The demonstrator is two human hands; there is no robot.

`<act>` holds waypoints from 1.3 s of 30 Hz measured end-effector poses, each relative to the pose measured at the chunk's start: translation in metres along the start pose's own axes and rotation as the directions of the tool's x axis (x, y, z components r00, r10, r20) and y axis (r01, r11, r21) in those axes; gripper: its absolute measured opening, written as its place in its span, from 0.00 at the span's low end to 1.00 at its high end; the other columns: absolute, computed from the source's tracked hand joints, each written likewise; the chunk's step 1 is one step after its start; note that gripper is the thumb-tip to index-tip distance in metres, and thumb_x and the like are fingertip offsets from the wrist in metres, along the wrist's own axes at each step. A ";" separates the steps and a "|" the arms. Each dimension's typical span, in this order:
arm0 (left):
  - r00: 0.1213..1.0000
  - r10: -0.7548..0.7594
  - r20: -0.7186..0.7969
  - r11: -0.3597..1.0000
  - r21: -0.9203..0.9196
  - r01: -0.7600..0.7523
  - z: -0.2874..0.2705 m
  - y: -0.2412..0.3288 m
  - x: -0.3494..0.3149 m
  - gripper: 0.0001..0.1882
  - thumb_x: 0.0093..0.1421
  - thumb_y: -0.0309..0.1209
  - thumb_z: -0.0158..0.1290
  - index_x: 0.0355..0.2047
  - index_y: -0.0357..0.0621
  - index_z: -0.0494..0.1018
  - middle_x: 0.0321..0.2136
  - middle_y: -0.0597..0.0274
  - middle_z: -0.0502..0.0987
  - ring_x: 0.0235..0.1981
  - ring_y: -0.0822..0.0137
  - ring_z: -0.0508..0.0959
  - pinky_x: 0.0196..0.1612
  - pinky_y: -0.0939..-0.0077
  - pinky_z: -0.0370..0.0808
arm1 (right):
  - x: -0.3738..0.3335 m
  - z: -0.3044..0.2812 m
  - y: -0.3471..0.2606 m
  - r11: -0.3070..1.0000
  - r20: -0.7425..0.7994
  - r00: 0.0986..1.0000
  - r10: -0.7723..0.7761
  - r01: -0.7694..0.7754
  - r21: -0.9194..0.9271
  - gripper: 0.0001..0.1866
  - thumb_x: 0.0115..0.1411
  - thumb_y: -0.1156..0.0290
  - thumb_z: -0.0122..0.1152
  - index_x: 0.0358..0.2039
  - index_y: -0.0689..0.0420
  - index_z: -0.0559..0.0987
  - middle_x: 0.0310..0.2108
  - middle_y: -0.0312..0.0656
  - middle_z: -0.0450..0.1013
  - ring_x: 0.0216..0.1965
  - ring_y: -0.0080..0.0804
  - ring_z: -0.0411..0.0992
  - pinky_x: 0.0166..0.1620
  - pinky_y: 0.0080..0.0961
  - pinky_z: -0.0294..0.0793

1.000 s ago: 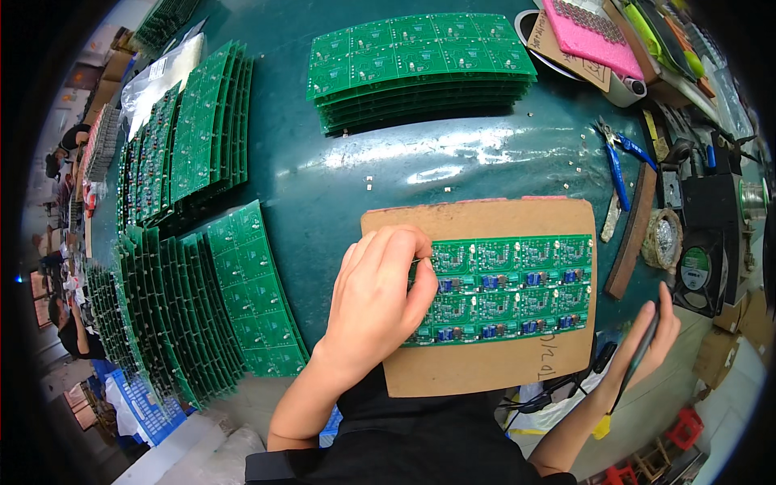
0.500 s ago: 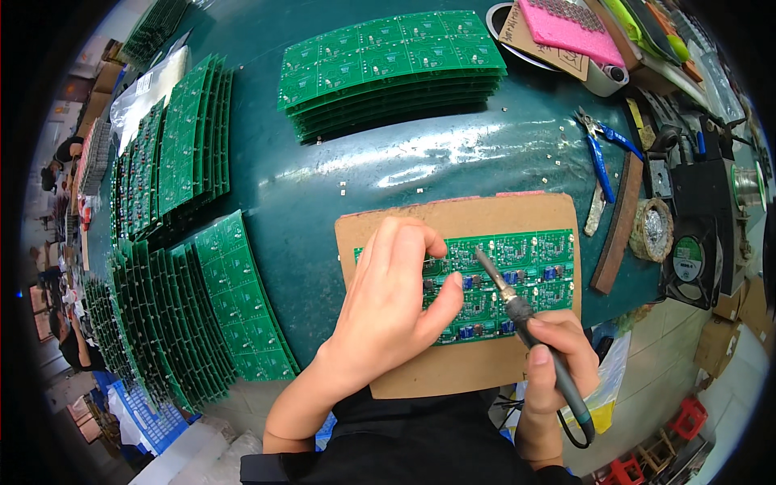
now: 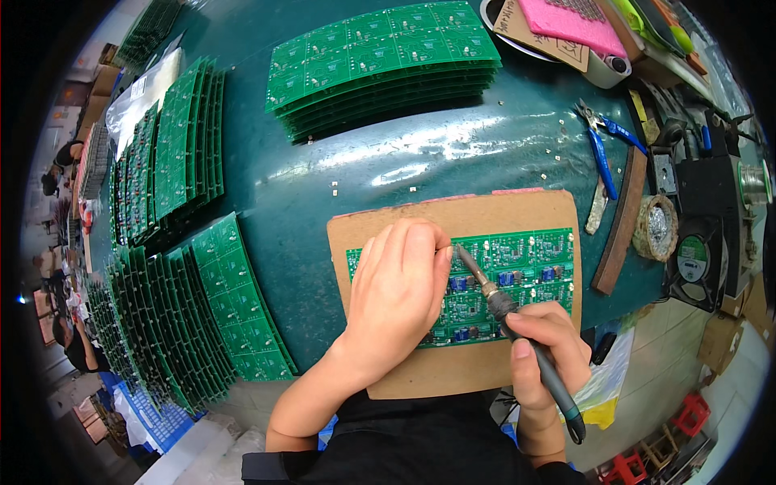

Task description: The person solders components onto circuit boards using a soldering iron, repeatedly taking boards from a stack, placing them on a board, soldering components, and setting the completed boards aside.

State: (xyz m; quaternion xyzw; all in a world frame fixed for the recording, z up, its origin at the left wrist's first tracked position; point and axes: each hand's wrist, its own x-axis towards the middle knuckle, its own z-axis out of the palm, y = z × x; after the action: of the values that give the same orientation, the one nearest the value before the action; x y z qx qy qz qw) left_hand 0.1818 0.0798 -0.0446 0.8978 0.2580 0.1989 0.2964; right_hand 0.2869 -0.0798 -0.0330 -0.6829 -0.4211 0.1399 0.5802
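A green circuit board panel (image 3: 546, 295) with small blue and white parts lies on a brown cardboard sheet (image 3: 453, 373) in front of me. My left hand (image 3: 394, 283) covers the panel's left part, thumb and forefinger pinched together near its far edge. Whatever is between those fingertips is too small or hidden to make out. In my right hand (image 3: 558, 347) is a soldering iron (image 3: 554, 386), gripped by its dark handle. Its metal tip points up and left, close to the panel's surface just right of my left fingertips.
Stacked green panels stand at the far middle (image 3: 380, 52) and along the left (image 3: 242, 299). Blue-handled cutters (image 3: 600, 158), a brown bar (image 3: 619, 230), a foil-lined round holder (image 3: 657, 229) and a fan (image 3: 693, 263) sit at right. Tiny white parts (image 3: 413, 189) dot the table.
My left thumb and forefinger, apart before, have come together. The soldering iron's tip has shifted left toward them, with my right hand following slightly. The view has moved a little.
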 end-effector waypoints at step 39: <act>0.996 0.083 0.017 0.995 0.057 -0.084 0.021 0.029 0.019 0.08 0.54 0.21 0.57 0.32 0.40 0.70 0.30 0.56 0.74 0.33 0.53 0.76 0.36 0.61 0.72 | -0.017 -0.058 0.019 0.993 -0.363 0.931 0.014 -0.057 -0.108 0.11 0.56 0.71 0.58 0.36 0.66 0.79 0.29 0.48 0.74 0.30 0.35 0.70 0.34 0.26 0.69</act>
State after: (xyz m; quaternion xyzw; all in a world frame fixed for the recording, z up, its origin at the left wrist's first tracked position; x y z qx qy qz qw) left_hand 0.2172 0.0619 -0.0377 0.9174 0.2237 0.1971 0.2637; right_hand 0.3239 -0.1309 -0.0387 -0.7371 -0.3022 -0.0027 0.6044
